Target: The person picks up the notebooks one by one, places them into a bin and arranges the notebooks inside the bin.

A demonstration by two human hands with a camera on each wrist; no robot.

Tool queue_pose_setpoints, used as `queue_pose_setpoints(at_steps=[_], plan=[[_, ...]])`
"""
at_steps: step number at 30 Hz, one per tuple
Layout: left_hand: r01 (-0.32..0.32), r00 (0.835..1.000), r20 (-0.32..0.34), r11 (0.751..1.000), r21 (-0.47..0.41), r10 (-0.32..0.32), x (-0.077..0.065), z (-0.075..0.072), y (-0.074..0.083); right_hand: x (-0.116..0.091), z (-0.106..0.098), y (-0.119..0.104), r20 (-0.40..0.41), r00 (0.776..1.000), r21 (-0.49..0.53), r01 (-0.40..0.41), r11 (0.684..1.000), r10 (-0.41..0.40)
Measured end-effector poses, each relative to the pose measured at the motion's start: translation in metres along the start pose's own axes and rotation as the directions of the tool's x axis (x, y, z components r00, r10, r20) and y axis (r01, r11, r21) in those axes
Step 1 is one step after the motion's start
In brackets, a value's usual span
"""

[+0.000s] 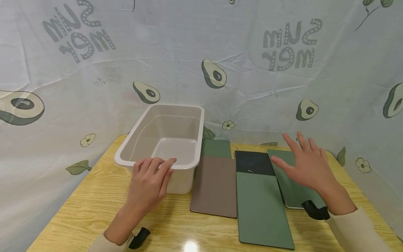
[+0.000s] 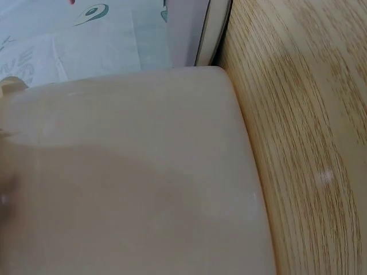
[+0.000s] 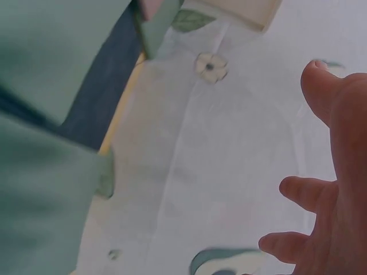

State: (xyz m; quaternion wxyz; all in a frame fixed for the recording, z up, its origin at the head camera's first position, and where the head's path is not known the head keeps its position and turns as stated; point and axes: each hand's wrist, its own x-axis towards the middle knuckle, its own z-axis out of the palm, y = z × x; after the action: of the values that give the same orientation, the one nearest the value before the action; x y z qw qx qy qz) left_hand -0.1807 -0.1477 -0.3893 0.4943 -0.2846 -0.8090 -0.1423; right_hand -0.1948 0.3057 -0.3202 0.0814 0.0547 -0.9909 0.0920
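A pale beige plastic bin (image 1: 182,180) stands on the left of the table, its inside bare. My left hand (image 1: 146,182) grips its near rim, fingers bent over the edge and thumb on the outer side. The bin's smooth wall (image 2: 143,143) fills most of the left wrist view. Over on the right, my right hand (image 1: 310,166) is spread and holds nothing, above a flat green notebook (image 1: 292,192). Its thumb and some fingers (image 3: 304,192) show in the right wrist view.
Right of the bin lie a brown notebook (image 1: 215,189), a green one (image 1: 262,210) overlapping a black one (image 1: 253,161), and another green one (image 1: 217,147) behind. A printed cloth (image 1: 176,45) hangs behind the wooden table (image 1: 78,210).
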Motion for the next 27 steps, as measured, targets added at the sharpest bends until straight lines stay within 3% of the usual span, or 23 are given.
queue_pose_setpoints(at_steps=[3, 11, 16, 21, 27], plan=[[-0.013, 0.999, -0.04, 1.0, -0.011, 0.013, 0.0, 0.003, -0.001, -0.006, 0.003, 0.015, 0.001, 1.0, -0.001, -0.027, 1.0, 0.027], [-0.026, 0.998, -0.056, 1.0, 0.005, 0.026, -0.001, 0.006, -0.003, -0.021, 0.008, 0.059, -0.008, 0.996, -0.014, -0.086, 0.996, 0.086], [-0.026, 0.998, -0.055, 1.0, 0.011, 0.027, -0.001, 0.006, -0.003, -0.028, 0.022, 0.079, -0.001, 0.994, -0.038, -0.111, 0.993, 0.111], [-0.022, 0.998, -0.056, 1.0, 0.007, 0.023, -0.002, 0.006, -0.003, -0.035, 0.047, 0.09, 0.105, 0.982, -0.021, -0.153, 0.988, 0.154], [-0.023, 0.998, -0.058, 1.0, -0.001, 0.023, -0.001, 0.006, -0.002, -0.043, 0.078, 0.1, 0.262, 0.948, -0.023, -0.181, 0.983, 0.18]])
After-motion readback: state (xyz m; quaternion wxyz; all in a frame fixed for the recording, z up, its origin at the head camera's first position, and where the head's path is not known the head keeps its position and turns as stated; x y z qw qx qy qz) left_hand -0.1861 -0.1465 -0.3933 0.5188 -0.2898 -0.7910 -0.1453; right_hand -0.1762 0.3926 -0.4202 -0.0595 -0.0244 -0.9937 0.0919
